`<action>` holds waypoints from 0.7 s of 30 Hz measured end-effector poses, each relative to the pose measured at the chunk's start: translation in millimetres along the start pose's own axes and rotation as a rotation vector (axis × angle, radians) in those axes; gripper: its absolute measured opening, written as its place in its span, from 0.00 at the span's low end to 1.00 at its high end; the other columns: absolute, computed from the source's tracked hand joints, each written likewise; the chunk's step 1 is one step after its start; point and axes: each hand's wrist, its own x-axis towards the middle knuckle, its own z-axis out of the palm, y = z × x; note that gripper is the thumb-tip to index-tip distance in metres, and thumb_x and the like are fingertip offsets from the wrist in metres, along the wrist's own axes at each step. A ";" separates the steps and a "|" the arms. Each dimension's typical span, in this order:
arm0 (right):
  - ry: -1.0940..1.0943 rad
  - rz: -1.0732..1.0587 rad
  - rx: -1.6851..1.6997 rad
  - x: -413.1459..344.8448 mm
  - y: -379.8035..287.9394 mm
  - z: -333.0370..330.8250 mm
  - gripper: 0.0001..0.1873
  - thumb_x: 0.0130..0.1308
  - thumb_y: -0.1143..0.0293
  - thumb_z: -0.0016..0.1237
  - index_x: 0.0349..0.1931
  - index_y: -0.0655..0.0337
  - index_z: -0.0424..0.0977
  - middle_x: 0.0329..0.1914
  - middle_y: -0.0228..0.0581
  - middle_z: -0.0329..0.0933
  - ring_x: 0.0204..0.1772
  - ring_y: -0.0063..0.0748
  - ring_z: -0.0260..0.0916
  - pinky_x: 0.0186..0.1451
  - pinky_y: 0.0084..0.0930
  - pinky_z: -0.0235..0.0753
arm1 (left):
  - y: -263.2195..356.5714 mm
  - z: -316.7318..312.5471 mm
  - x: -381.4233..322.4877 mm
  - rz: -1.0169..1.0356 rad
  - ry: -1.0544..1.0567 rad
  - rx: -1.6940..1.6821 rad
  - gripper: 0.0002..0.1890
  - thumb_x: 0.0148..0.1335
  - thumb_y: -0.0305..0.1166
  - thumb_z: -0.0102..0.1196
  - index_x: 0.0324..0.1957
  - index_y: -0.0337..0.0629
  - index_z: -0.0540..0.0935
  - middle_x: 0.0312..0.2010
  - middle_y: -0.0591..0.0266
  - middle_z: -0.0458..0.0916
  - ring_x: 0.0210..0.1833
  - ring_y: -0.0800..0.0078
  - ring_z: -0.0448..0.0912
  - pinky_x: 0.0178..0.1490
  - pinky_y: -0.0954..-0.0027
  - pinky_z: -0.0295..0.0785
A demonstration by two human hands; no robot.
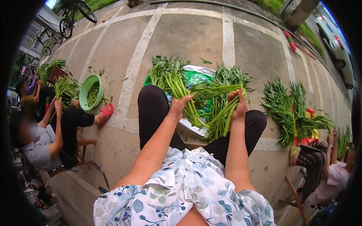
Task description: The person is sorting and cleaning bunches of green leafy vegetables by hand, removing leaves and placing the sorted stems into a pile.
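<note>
My left hand [180,106] grips a bunch of long green stems [195,114], probably water spinach, above my lap. Another bunch of stems [226,114] is closed in my right hand [239,106], its upper part bent over to the left. Between my knees lies a green and silver plastic sheet [199,74] on the ground. Leafy bundles rest on it: one at the left [168,69], another at the right [230,75]. Loose leaves and stems lie between them, partly hidden behind my hands.
At the left, a seated person [42,144] holds greens beside a pale green basin [82,93] of leaves. At the right, another person [329,180] holds stems near leafy heaps [278,110] on a red and yellow sheet [311,135]. Wooden chairs [84,142] stand close by.
</note>
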 end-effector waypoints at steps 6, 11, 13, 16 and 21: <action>-0.034 0.303 -0.322 -13.3 28.4 -15.3 0.08 0.58 0.70 0.54 0.36 0.57 0.71 0.25 0.30 0.71 0.26 0.22 0.70 0.24 0.20 0.68 | -4.3 1.6 -0.8 0.058 -0.042 0.077 0.17 0.51 0.27 0.60 0.44 0.38 0.75 0.33 0.61 0.78 0.32 0.70 0.79 0.36 0.65 0.77; -0.080 0.373 -0.640 -27.8 49.7 7.3 0.11 0.56 0.70 0.55 0.38 0.59 0.70 0.26 0.29 0.71 0.28 0.21 0.70 0.29 0.20 0.71 | -5.5 4.6 -5.1 0.053 -0.048 0.301 0.17 0.49 0.30 0.62 0.42 0.40 0.77 0.33 0.62 0.79 0.33 0.73 0.78 0.38 0.71 0.73; -0.060 0.365 -0.695 -28.6 55.0 6.0 0.12 0.56 0.70 0.55 0.39 0.59 0.71 0.28 0.30 0.72 0.30 0.21 0.71 0.32 0.20 0.72 | 0.0 13.7 -11.2 0.044 -0.063 0.373 0.16 0.48 0.31 0.63 0.41 0.40 0.78 0.33 0.62 0.80 0.33 0.75 0.78 0.38 0.72 0.73; -0.078 0.357 -0.744 -30.4 62.9 5.1 0.14 0.55 0.69 0.56 0.41 0.61 0.71 0.32 0.31 0.74 0.32 0.22 0.72 0.34 0.20 0.73 | 0.3 16.7 -14.2 0.040 -0.130 0.426 0.14 0.48 0.28 0.63 0.39 0.37 0.79 0.31 0.65 0.80 0.30 0.79 0.76 0.35 0.75 0.72; -0.115 0.378 -0.906 -29.0 63.7 3.5 0.16 0.54 0.69 0.56 0.42 0.64 0.72 0.32 0.34 0.76 0.31 0.23 0.73 0.34 0.22 0.72 | -2.5 18.0 -16.8 0.048 -0.282 0.464 0.16 0.50 0.28 0.62 0.42 0.37 0.78 0.31 0.65 0.80 0.30 0.80 0.76 0.35 0.75 0.72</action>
